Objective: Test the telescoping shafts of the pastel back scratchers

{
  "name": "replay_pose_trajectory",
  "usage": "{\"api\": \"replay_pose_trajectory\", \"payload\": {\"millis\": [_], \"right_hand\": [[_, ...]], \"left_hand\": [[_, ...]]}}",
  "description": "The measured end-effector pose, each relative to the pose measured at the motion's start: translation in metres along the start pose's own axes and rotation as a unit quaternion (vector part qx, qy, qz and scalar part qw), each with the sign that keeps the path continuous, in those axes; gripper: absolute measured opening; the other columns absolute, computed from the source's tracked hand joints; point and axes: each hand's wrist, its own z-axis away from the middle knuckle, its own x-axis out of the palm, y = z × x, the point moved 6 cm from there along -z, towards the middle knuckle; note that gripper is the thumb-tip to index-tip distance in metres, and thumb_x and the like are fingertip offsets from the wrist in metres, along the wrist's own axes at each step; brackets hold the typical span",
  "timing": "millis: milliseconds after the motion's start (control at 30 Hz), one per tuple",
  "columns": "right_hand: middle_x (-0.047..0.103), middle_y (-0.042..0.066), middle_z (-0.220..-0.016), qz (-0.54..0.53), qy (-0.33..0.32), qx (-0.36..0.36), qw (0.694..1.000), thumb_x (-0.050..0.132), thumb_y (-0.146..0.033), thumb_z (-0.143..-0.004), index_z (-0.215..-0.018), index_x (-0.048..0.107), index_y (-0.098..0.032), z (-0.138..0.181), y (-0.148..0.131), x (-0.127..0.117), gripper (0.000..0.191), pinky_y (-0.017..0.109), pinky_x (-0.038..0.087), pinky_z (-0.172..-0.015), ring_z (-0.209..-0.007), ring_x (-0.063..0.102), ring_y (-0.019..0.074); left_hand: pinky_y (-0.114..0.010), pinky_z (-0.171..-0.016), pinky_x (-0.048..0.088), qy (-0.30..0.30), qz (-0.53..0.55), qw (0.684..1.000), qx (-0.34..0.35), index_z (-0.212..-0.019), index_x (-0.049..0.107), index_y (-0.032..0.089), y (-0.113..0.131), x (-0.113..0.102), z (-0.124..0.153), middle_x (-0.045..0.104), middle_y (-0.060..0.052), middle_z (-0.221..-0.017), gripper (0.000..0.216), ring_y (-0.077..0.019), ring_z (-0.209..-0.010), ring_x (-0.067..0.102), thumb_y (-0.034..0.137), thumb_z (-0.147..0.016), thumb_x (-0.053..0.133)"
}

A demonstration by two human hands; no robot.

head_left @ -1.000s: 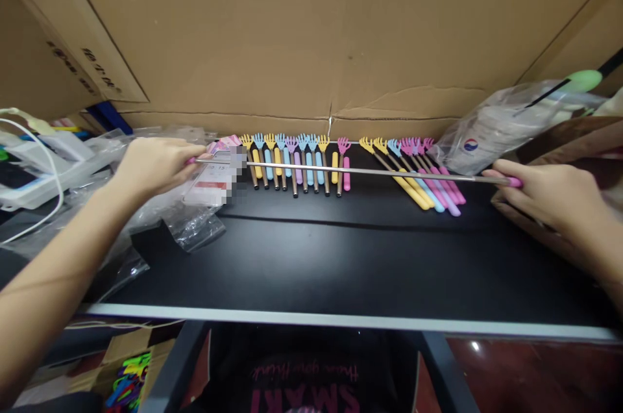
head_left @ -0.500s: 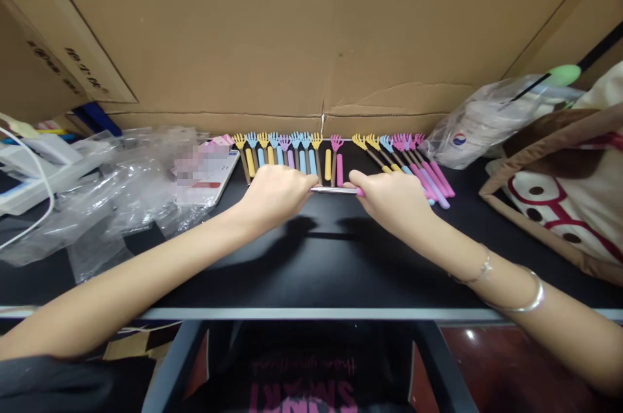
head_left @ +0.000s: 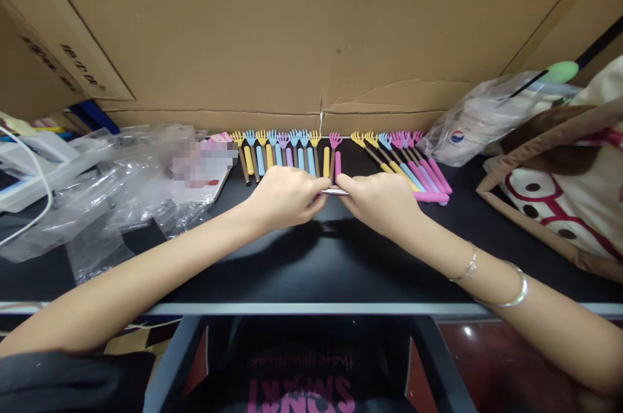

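Between my two closed hands is a back scratcher, held level above the black desk; its bare metal rod (head_left: 335,191) shows in a short gap. My left hand (head_left: 287,199) grips the left end and hides the head. My right hand (head_left: 384,204) is wrapped round the pink handle (head_left: 433,197), which sticks out to the right. Behind my left hand lie several claw-headed rods (head_left: 294,137) with coloured handle sleeves (head_left: 326,162) beside them. Several back scratchers with handles fitted (head_left: 406,166) lie slanted beyond my right hand.
Clear plastic bags (head_left: 131,186) and a phone-like slab (head_left: 207,169) lie to the left. On the right are a bagged cup (head_left: 462,134) and a cloth bag (head_left: 559,192). A cardboard wall (head_left: 243,30) closes off the back; the desk's front edge (head_left: 311,309) is nearest me.
My hands have come closer together, so less of the metal rod shows between them. The pink handle now sticks out past my right hand.
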Motion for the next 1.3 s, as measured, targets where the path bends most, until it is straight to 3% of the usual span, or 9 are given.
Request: {"api": "replay_pose_trajectory", "payload": {"millis": [200, 400, 533, 700, 800, 967, 1100, 1300], "right_hand": [[0.068, 0.007, -0.068, 0.019, -0.009, 0.001, 1.000, 0.033, -0.035, -0.092, -0.091, 0.064, -0.019, -0.003, 0.017, 0.006, 0.035, 0.028, 0.012, -0.054, -0.057, 0.055, 0.0155], [0.067, 0.006, -0.068, 0.063, -0.006, 0.019, 0.998, 0.034, -0.038, -0.090, -0.091, 0.063, -0.020, 0.012, 0.075, 0.012, 0.034, 0.026, 0.014, -0.054, -0.055, 0.052, 0.0150], [0.061, 0.003, -0.059, 0.070, -0.032, -0.016, 0.997, 0.032, -0.040, -0.090, -0.087, 0.062, -0.021, 0.021, 0.089, 0.021, 0.035, 0.026, 0.013, -0.053, -0.050, 0.047, 0.0143], [0.062, 0.004, -0.062, 0.075, -0.040, -0.011, 0.996, 0.033, -0.038, -0.090, -0.088, 0.061, -0.022, 0.020, 0.090, 0.018, 0.032, 0.026, 0.013, -0.053, -0.052, 0.047, 0.0143], [0.065, 0.007, -0.069, 0.091, -0.063, 0.027, 0.993, 0.032, -0.037, -0.090, -0.092, 0.061, -0.022, 0.023, 0.108, 0.017, 0.033, 0.026, 0.014, -0.054, -0.057, 0.050, 0.0161], [0.068, 0.014, -0.082, 0.132, -0.126, 0.149, 0.972, 0.035, -0.034, -0.089, -0.100, 0.059, -0.020, 0.053, 0.177, 0.031, 0.030, 0.028, 0.018, -0.055, -0.066, 0.055, 0.0203], [0.068, 0.018, -0.088, 0.129, -0.157, 0.206, 0.957, 0.039, -0.035, -0.088, -0.104, 0.057, -0.019, 0.076, 0.221, 0.044, 0.029, 0.029, 0.022, -0.057, -0.071, 0.055, 0.0213], [0.068, 0.016, -0.088, 0.116, -0.179, 0.234, 0.949, 0.047, -0.036, -0.084, -0.103, 0.057, -0.021, 0.080, 0.237, 0.052, 0.026, 0.029, 0.023, -0.057, -0.067, 0.053, 0.0195]], "left_hand": [[-0.026, -0.049, 0.029, -0.005, -0.047, 0.999, 0.006, -0.081, 0.064, 0.019, -0.021, 0.002, 0.000, 0.068, -0.006, -0.072, 0.028, -0.0205, -0.063, 0.062, 0.028, -0.087, 0.038], [-0.024, -0.051, 0.032, -0.052, -0.105, 0.993, -0.003, -0.082, 0.061, 0.019, -0.058, -0.006, 0.018, 0.066, -0.006, -0.070, 0.034, -0.0185, -0.061, 0.061, 0.035, -0.092, 0.033], [-0.023, -0.051, 0.032, -0.091, -0.088, 0.991, 0.036, -0.085, 0.057, 0.019, -0.055, -0.003, 0.023, 0.064, -0.004, -0.068, 0.036, -0.0167, -0.058, 0.060, 0.040, -0.096, 0.030], [-0.024, -0.051, 0.030, -0.073, -0.091, 0.992, 0.044, -0.085, 0.056, 0.020, -0.052, -0.007, 0.019, 0.063, -0.004, -0.071, 0.037, -0.0176, -0.060, 0.059, 0.041, -0.097, 0.028], [-0.025, -0.053, 0.031, -0.057, -0.098, 0.993, 0.024, -0.086, 0.057, 0.021, -0.071, -0.010, 0.027, 0.064, -0.003, -0.074, 0.037, -0.0178, -0.064, 0.060, 0.040, -0.097, 0.027], [-0.026, -0.064, 0.036, -0.082, -0.140, 0.987, -0.019, -0.088, 0.056, 0.021, -0.119, -0.010, 0.065, 0.067, -0.005, -0.090, 0.039, -0.0199, -0.085, 0.061, 0.038, -0.098, 0.023], [-0.027, -0.064, 0.034, -0.090, -0.233, 0.966, -0.060, -0.089, 0.053, 0.022, -0.147, -0.017, 0.092, 0.063, -0.004, -0.086, 0.040, -0.0190, -0.083, 0.056, 0.040, -0.099, 0.019], [-0.028, -0.062, 0.032, -0.068, -0.255, 0.958, -0.111, -0.079, 0.050, 0.023, -0.174, -0.031, 0.119, 0.060, -0.005, -0.079, 0.037, -0.0215, -0.081, 0.051, 0.037, -0.096, 0.020]]}}
